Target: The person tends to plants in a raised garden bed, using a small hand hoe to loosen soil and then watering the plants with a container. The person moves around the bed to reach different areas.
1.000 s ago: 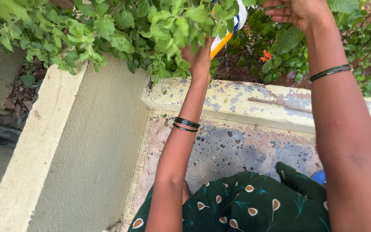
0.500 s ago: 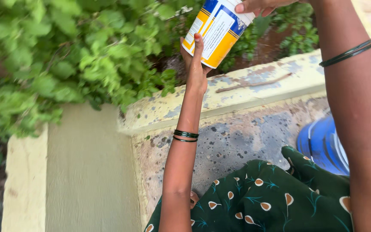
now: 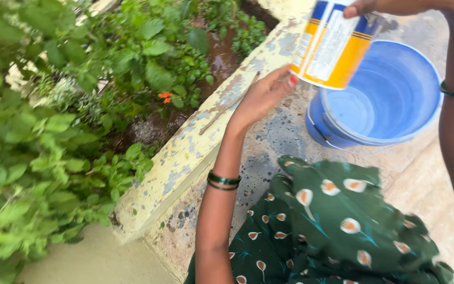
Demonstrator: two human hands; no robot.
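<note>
Leafy green plants (image 3: pixel 38 158), weathered concrete ledge (image 3: pixel 185 158), daylight.

— Where are you standing here?

— You're outdoors in a home garden, beside a raised planting bed. Its low concrete wall (image 3: pixel 195 144) has yellowish paint peeling off in patches, and inside it you see damp reddish soil (image 3: pixel 222 58), leafy green plants (image 3: pixel 53 131) and a small orange flower (image 3: pixel 165 97).

— What else tells you it's a yard and not a nursery or shop?

— The ground at your feet is rough, stained cement (image 3: pixel 421 173), with a blue plastic bucket (image 3: pixel 390 94) standing on it right by the wall. Daylight falls on everything you look at.
</note>
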